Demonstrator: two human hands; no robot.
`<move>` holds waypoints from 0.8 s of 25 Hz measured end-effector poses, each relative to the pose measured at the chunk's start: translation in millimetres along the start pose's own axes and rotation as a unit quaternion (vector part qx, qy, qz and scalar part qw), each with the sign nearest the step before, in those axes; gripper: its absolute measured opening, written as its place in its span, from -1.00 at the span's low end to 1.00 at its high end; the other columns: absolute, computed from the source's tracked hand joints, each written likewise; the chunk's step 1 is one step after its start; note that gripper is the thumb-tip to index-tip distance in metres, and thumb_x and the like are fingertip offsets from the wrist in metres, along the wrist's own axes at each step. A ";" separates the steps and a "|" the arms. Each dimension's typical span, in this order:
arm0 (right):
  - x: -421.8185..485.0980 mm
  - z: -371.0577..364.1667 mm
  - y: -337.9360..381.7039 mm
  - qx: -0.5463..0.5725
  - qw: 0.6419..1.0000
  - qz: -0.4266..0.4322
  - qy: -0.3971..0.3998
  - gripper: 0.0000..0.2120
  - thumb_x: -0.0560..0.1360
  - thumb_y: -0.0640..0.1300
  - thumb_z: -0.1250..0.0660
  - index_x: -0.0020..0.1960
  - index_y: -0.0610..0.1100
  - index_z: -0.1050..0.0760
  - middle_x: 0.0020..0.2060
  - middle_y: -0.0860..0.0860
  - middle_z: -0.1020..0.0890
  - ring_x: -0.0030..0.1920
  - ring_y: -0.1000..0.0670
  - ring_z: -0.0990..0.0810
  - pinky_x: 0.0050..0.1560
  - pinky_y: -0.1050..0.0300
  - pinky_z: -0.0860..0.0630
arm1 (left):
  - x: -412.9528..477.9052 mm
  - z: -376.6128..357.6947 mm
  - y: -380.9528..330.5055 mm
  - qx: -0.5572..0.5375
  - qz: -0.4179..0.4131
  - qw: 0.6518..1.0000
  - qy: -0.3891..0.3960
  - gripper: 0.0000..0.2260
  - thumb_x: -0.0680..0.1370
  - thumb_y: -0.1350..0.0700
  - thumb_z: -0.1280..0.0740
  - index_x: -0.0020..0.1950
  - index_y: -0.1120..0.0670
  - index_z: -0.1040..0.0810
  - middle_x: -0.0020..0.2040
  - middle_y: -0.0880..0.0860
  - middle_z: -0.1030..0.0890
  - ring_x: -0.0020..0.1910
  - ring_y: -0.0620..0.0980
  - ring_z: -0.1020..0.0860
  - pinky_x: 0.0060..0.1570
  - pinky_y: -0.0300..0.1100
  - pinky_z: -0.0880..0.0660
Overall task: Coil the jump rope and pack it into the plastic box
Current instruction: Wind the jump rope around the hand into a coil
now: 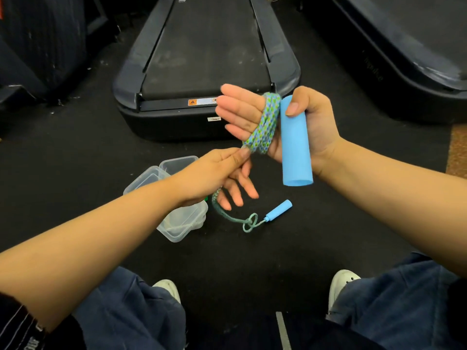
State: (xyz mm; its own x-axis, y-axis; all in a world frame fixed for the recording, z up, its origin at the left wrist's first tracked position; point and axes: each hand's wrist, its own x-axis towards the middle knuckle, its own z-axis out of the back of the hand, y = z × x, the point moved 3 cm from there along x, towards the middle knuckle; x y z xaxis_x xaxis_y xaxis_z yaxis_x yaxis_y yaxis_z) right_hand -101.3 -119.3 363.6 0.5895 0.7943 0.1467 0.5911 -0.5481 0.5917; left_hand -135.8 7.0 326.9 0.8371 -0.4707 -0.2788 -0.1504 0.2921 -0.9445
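My right hand (pixel 310 122) is raised, its thumb pressing one blue foam handle (pixel 295 142) against the palm, fingers straight. Several turns of the blue-green braided rope (pixel 265 122) are wrapped around those fingers. My left hand (pixel 225 173) pinches the rope just below the coil, between thumb and forefinger. The free rope hangs down to the black floor, forms a small loop (pixel 250 223) and ends at the second blue handle (pixel 278 210). A clear plastic box (pixel 177 223) lies on the floor under my left forearm, with its clear lid (pixel 174 164) beside it.
A black treadmill (pixel 202 72) stands right in front, its rear end near my hands. Another dark machine base (pixel 404 59) is at the right and dark equipment at the left. My knees and white shoes (pixel 341 284) are at the bottom.
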 end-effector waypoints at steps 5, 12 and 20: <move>-1.9 14.8 7.1 -0.028 0.990 0.081 -0.111 -0.33 0.26 -0.19 -0.03 0.35 -0.38 -0.34 0.24 -0.27 -0.53 0.30 -0.20 -0.48 0.34 -0.06 -0.39 | -2.4 -6.7 3.7 -0.002 0.040 0.999 0.019 -0.65 0.61 -0.08 -0.04 -0.25 0.06 -0.40 -0.29 0.07 -0.70 -0.47 -0.07 -0.60 -0.58 -0.28 -0.49; -7.6 33.1 17.2 -0.043 0.974 0.106 -0.197 -0.33 0.25 -0.21 -0.09 0.36 -0.37 -0.35 0.26 -0.27 -0.52 0.28 -0.19 -0.51 0.30 -0.07 -0.40 | -6.5 -10.5 9.1 0.039 0.072 0.996 0.039 -0.65 0.62 -0.10 -0.04 -0.25 0.05 -0.41 -0.27 0.07 -0.71 -0.39 -0.04 -0.63 -0.51 -0.25 -0.52; -13.5 54.7 26.2 -0.178 0.941 0.072 -0.278 -0.33 0.20 -0.28 -0.12 0.32 -0.25 -0.41 0.24 -0.16 -0.57 0.27 -0.06 -0.53 0.40 0.03 -0.31 | -10.7 -4.2 -1.3 0.019 0.106 0.991 0.074 -0.66 0.60 -0.11 -0.07 -0.25 0.04 -0.43 -0.26 0.06 -0.71 -0.36 -0.06 -0.64 -0.50 -0.29 -0.52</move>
State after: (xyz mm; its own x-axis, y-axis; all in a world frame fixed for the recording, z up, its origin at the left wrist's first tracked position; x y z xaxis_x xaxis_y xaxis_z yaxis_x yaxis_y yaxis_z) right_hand -63.7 -158.7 333.8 0.9048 0.4040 -0.1343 0.3201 -0.4373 0.8404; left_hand -146.8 8.1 330.4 0.7014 -0.5119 -0.4960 -0.2928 0.4275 -0.8553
